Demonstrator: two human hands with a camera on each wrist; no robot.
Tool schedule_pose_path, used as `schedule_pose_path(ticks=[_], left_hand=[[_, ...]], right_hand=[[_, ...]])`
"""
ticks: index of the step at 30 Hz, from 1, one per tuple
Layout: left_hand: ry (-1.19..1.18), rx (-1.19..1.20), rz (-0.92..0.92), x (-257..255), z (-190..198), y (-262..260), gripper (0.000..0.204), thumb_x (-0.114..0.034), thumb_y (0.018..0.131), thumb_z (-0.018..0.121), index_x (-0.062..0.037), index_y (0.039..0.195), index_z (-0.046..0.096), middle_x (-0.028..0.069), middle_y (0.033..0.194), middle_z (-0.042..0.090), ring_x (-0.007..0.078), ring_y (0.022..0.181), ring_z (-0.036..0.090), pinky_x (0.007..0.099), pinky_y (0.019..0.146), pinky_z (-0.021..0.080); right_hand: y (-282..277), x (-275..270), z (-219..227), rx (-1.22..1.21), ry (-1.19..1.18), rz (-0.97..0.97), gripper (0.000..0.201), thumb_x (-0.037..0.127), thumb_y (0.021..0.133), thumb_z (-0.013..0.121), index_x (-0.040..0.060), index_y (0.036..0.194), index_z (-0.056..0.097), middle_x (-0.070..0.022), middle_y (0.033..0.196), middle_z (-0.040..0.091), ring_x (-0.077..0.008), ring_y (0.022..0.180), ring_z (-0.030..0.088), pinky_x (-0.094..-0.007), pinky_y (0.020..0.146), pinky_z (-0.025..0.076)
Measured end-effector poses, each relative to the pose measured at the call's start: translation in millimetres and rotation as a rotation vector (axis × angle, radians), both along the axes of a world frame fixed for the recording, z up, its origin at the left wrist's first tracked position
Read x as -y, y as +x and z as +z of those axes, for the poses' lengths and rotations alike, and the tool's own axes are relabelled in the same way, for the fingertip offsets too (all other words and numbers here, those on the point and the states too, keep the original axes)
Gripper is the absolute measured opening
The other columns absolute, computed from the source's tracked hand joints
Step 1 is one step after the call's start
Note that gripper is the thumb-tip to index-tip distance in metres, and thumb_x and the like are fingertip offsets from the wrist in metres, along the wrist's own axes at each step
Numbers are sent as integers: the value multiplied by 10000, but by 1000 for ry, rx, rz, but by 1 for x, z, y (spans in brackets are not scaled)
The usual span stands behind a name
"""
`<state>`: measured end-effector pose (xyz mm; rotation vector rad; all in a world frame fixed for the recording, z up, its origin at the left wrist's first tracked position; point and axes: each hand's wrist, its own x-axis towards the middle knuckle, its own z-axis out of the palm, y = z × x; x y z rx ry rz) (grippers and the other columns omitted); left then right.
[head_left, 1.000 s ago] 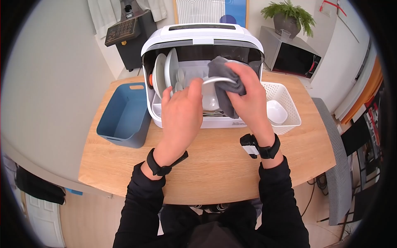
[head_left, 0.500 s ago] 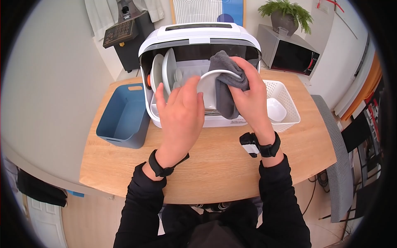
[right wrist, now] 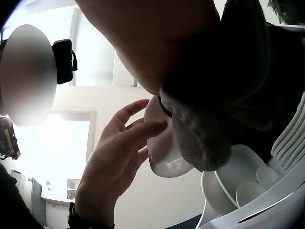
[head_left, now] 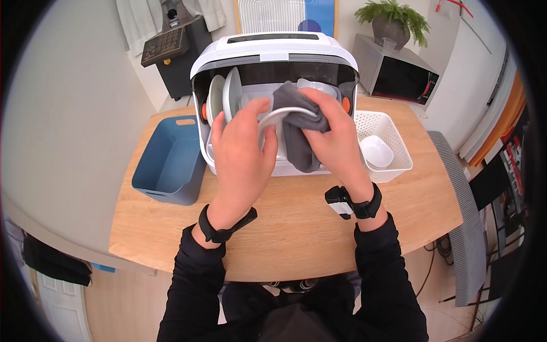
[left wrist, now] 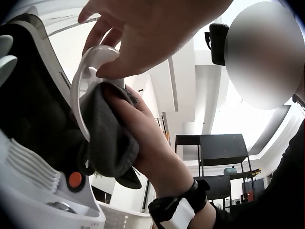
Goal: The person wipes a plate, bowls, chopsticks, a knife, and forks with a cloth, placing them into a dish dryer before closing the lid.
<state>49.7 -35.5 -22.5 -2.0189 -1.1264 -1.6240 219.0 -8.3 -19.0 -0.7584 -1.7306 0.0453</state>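
A white bowl point(head_left: 272, 121) is held up in front of the open dish cabinet point(head_left: 279, 51). My left hand point(head_left: 242, 157) grips its left side, thumb on one face and fingers on the other, as the left wrist view shows. A grey cloth point(head_left: 299, 134) is folded over the right rim, and my right hand point(head_left: 336, 139) pinches cloth and rim together. In the left wrist view the cloth point(left wrist: 107, 136) hangs below the bowl point(left wrist: 81, 90). The right hand's fingertips are partly hidden by the cloth.
White plates point(head_left: 232, 94) stand upright at the cabinet's left; a bowl point(head_left: 319, 86) sits inside at right. A blue bin point(head_left: 171, 154) is left of the cabinet. To the right, a white basket point(head_left: 399, 142) holds a small white bowl point(head_left: 376, 153). A microwave point(head_left: 399, 71) stands behind.
Both hands, with the bowl and cloth, have shifted a little left and lower. The left thumb has come over the bowl's near side. A bowl inside the cabinet at right has come into view.
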Motion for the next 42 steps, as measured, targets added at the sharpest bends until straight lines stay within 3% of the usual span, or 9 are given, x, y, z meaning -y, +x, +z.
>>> schedule_pose_path(ticks=[7, 12, 15, 18, 21, 24, 33, 36, 42], left_hand=[[-192, -68, 0, 1, -9, 7, 346, -15, 859, 606, -87, 1190, 538, 73, 783, 646, 293, 737, 634, 467, 906, 450], [-80, -353, 179, -4, -11, -3, 410, 33, 814, 580, -120, 1193, 552, 60, 732, 613, 275, 700, 626, 425, 880, 474], [-47, -308, 145, -8, -8, -4, 237, -50, 905, 617, -69, 1140, 584, 83, 820, 677, 298, 746, 614, 391, 696, 476], [-231, -43, -25, -5, -2, -2, 175, -112, 936, 609, -57, 1101, 588, 73, 771, 679, 269, 737, 624, 374, 691, 471], [-352, -148, -12, -13, -12, -5, 138, -177, 986, 548, -60, 1052, 581, 58, 610, 615, 268, 570, 600, 447, 895, 457], [-390, -26, -131, -15, -18, -3, 135, -157, 955, 603, -41, 1021, 579, 62, 649, 650, 254, 667, 612, 370, 672, 456], [-62, -574, 429, 0, -12, -6, 100, -146, 900, 620, -78, 964, 583, 32, 629, 580, 218, 623, 623, 434, 888, 468], [-6, -384, 289, -6, -7, -6, 126, -194, 909, 639, -71, 937, 635, 35, 613, 587, 225, 610, 619, 403, 836, 488], [-708, 101, -122, -11, 13, -27, 545, -459, 1036, 408, -16, 971, 718, 79, 707, 682, 184, 667, 628, 290, 700, 495]], right_hand=[[7, -4, 2, -125, -17, -3, 447, 37, 785, 707, 120, 1214, 616, -75, 1157, 659, -276, 1055, 643, -330, 869, 514], [2, 5, 4, 197, 154, -139, 458, 50, 731, 734, 155, 1169, 650, -50, 1138, 660, -274, 975, 655, -324, 773, 541], [3, 3, 3, 193, 148, -172, 451, 43, 746, 717, 154, 1176, 644, -49, 1141, 659, -274, 983, 653, -324, 795, 532], [10, -3, 4, -8, 77, -127, 444, 35, 778, 690, 147, 1202, 623, -60, 1146, 657, -278, 1026, 643, -333, 869, 500], [12, -2, 5, -95, 6, -82, 445, 25, 805, 660, 137, 1231, 599, -81, 1178, 645, -284, 1074, 628, -347, 940, 456], [12, -3, 2, -1, 50, -130, 472, 17, 777, 671, 147, 1226, 604, -76, 1190, 637, -283, 1055, 631, -343, 892, 490], [0, 3, -3, 449, 234, -301, 522, 38, 675, 741, 234, 1152, 655, 8, 1105, 640, -216, 860, 638, -310, 713, 537], [1, 2, -1, 354, 226, -279, 536, 7, 680, 710, 221, 1168, 653, -10, 1121, 636, -232, 883, 635, -323, 730, 535], [11, -7, 4, 87, 205, -174, 549, -55, 718, 645, 200, 1204, 646, -66, 1187, 614, -283, 944, 617, -352, 792, 525]])
